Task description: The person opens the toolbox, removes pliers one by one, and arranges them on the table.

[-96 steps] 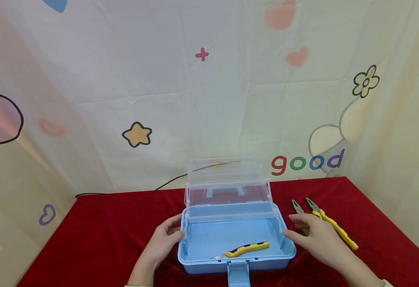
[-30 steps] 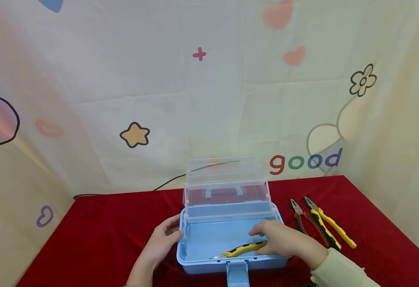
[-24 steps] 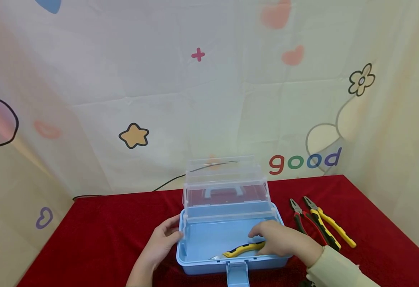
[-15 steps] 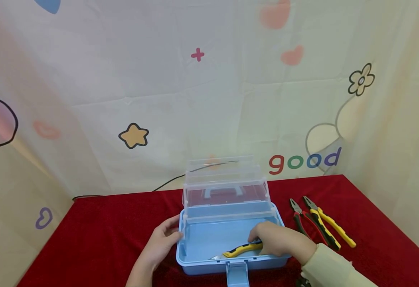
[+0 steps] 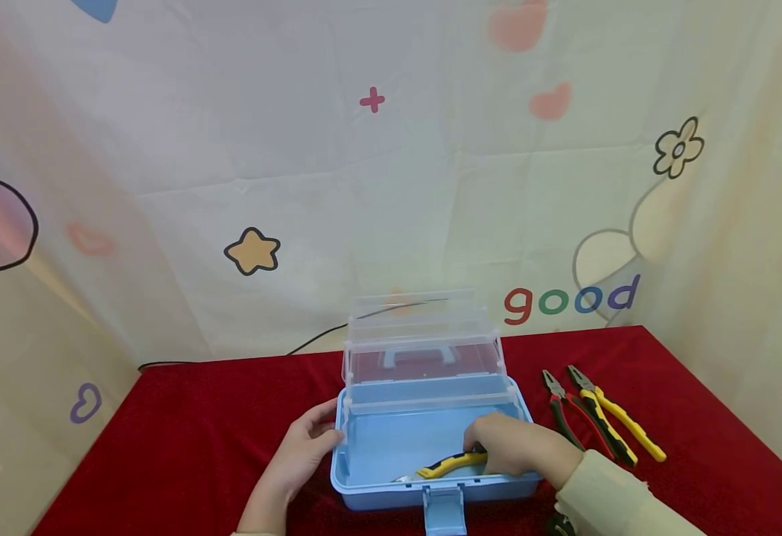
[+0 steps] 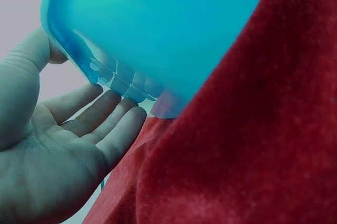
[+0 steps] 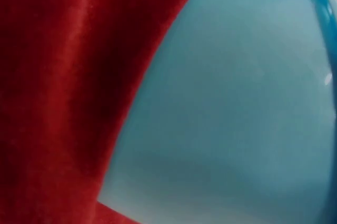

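Observation:
A light blue toolbox (image 5: 401, 439) stands with its clear lid (image 5: 424, 357) raised. My left hand (image 5: 300, 450) is at its left side, thumb at the rim. In the left wrist view that hand's fingers extend fairly straight, with the tips at the outer wall. Inside the box lies a slim tool with a yellow-and-black handle (image 5: 446, 467) and a silvery metal tip pointing left. My right hand (image 5: 515, 447) reaches over the box's front right and grips the handle's right end, which it hides. The right wrist view shows only the toolbox's outer wall (image 7: 226, 103) and the cloth, no hand.
Red-and-black pliers (image 5: 575, 409) and yellow-and-black pliers (image 5: 608, 413) lie right of the toolbox. Red cloth (image 5: 223, 424) covers the table. A latch flap (image 5: 444, 512) hangs at the box's front. A thin dark cable (image 5: 317, 339) runs behind, before a printed curtain (image 5: 297, 149).
My right hand has moved from the toolbox's right rim into the box, and its fingers have closed on the yellow-and-black handle. The left hand has kept its place.

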`<state>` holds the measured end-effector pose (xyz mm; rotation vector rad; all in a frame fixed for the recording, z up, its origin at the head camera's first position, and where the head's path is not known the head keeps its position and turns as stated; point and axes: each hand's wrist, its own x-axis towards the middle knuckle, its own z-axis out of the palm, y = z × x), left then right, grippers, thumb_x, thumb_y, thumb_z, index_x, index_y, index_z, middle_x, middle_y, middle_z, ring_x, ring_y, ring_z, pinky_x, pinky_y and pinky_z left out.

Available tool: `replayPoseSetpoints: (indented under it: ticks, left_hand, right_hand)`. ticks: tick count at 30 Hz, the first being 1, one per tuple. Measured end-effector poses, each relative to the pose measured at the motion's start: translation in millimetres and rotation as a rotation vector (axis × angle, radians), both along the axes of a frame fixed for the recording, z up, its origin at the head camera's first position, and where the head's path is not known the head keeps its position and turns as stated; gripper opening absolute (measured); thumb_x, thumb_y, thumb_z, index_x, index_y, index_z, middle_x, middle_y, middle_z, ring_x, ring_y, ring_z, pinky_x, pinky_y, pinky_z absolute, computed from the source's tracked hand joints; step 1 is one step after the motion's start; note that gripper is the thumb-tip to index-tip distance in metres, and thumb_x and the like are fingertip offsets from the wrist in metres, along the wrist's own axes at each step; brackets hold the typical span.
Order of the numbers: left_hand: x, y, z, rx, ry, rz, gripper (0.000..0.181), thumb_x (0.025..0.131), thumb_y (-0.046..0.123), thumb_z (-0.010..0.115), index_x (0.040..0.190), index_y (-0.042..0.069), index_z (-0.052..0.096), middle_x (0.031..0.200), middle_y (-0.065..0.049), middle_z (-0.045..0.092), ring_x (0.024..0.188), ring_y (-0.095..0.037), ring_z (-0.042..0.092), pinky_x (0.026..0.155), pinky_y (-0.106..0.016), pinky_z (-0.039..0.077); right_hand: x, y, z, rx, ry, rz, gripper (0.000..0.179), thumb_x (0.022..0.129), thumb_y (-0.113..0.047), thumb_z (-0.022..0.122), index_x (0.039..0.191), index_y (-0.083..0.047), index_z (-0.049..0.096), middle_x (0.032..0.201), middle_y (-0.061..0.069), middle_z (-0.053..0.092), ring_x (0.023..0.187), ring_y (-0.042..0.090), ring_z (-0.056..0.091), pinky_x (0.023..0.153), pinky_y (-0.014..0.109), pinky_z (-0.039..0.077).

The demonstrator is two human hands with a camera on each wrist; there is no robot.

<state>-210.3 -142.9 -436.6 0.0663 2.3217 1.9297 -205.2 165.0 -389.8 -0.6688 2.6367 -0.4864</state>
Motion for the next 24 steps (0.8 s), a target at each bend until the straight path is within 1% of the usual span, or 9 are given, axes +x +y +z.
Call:
replayPoseSetpoints:
  ticks: [4,6,11,14,18,24]
  left_hand:
    - [-0.2,-0.6,0.6,-0.002,-0.005,-0.001,0.055,0.086,0.012,0.057,0.139,0.005,0.043,0.134,-0.018,0.052,0.108,-0.024,0.060,0.091,-0.041,0.053]
    - [-0.5,-0.9,0.9,-0.003,-0.010,-0.006,0.055,0.087,0.012,0.057,0.140,0.005,0.043,0.134,-0.019,0.052,0.108,-0.024,0.060,0.091,-0.041,0.053]
    - [-1.6,-0.8,0.9,-0.002,-0.011,-0.019,0.055,0.087,0.013,0.057,0.140,0.005,0.043,0.135,-0.019,0.051,0.109,-0.025,0.059,0.091,-0.041,0.053]
    - [-1.4,-0.7,1.2,-0.002,-0.006,-0.021,0.055,0.087,0.012,0.057,0.140,0.005,0.042,0.136,-0.019,0.050,0.110,-0.026,0.059,0.091,-0.042,0.052]
    - [-0.5,0.0,1.5,-0.003,-0.002,-0.014,0.055,0.087,0.012,0.057,0.140,0.005,0.043,0.136,-0.019,0.050,0.110,-0.026,0.059,0.091,-0.042,0.053]
    - [0.2,0.5,0.9,-0.007,-0.001,-0.009,0.055,0.087,0.011,0.057,0.140,0.004,0.042,0.137,-0.020,0.049,0.111,-0.026,0.059,0.091,-0.043,0.053]
  right_hand:
    - [-1.0,-1.2,-2.4,0.006,0.042,0.014,0.022,0.074,-0.009,0.076,0.096,-0.008,0.073,0.085,-0.005,0.067,0.075,0.009,0.054,0.074,0.031,0.052]
    - [-1.1,-2.1,-2.9,0.010,0.053,0.005,0.024,0.074,-0.012,0.077,0.097,-0.007,0.072,0.088,-0.004,0.068,0.077,0.009,0.054,0.076,0.032,0.052]
    - [-2.0,-2.5,-2.9,0.004,0.035,-0.044,0.030,0.073,-0.014,0.079,0.101,-0.006,0.071,0.093,-0.002,0.068,0.083,0.012,0.056,0.082,0.037,0.052]
    - [-3.2,-1.6,-3.1,0.005,0.032,-0.042,0.030,0.072,-0.012,0.079,0.101,-0.006,0.071,0.093,-0.002,0.068,0.084,0.012,0.056,0.082,0.037,0.053]
    - [-4.2,-2.1,-2.7,0.048,0.055,-0.018,0.028,0.071,-0.007,0.078,0.098,-0.007,0.072,0.088,-0.004,0.067,0.080,0.010,0.054,0.079,0.034,0.052]
    - [-4.4,-4.4,-2.7,0.136,0.069,-0.042,0.022,0.070,-0.010,0.080,0.090,-0.011,0.070,0.079,-0.005,0.061,0.074,0.009,0.049,0.074,0.030,0.051]
